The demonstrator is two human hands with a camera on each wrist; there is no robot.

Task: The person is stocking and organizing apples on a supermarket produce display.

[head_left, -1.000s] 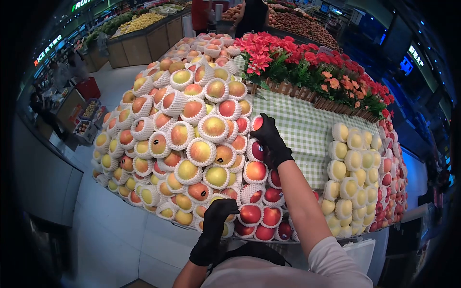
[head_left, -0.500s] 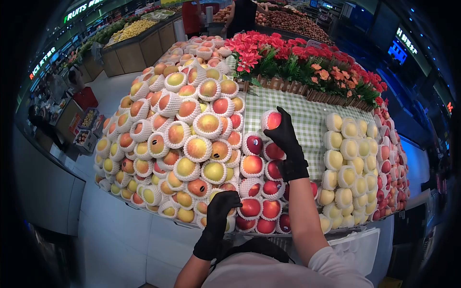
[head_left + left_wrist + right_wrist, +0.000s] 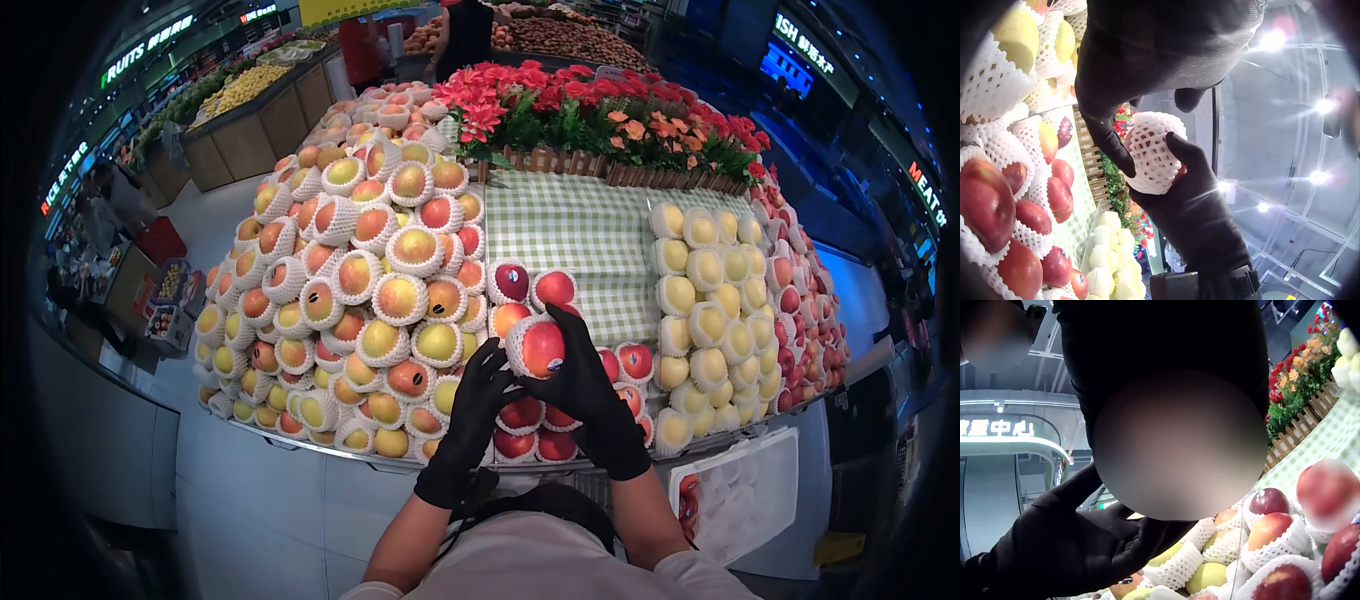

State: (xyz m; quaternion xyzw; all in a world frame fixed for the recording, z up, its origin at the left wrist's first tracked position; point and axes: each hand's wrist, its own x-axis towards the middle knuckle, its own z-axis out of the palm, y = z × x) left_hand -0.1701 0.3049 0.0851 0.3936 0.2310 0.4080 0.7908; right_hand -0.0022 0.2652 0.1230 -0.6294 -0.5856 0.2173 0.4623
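Both hands wear black gloves and meet at a red apple (image 3: pixel 542 347) with a small sticker, in a white foam net, above the front of the display. My right hand (image 3: pixel 590 400) grips it from the right, its thumb pressed on the net in the left wrist view. From the other side, my left hand (image 3: pixel 472 400) reaches to the apple; a finger touches the foam net (image 3: pixel 1155 150) while the thumb stays apart from it. Just beyond lie netted red apples (image 3: pixel 552 288). In the right wrist view the held apple is hidden.
To the left rises a heap of netted red-yellow apples (image 3: pixel 395 297). Green checked cloth (image 3: pixel 570 225) covers the slope behind the red apples, up to a little wooden fence (image 3: pixel 560 163) with red flowers (image 3: pixel 540 95). Yellow fruit (image 3: pixel 708 315) stands in rows on the right; a white crate (image 3: pixel 745 490) sits below.
My right hand has lifted the apple off the far end of the red apples and brought it back towards me. My left hand has moved up and right to meet it.
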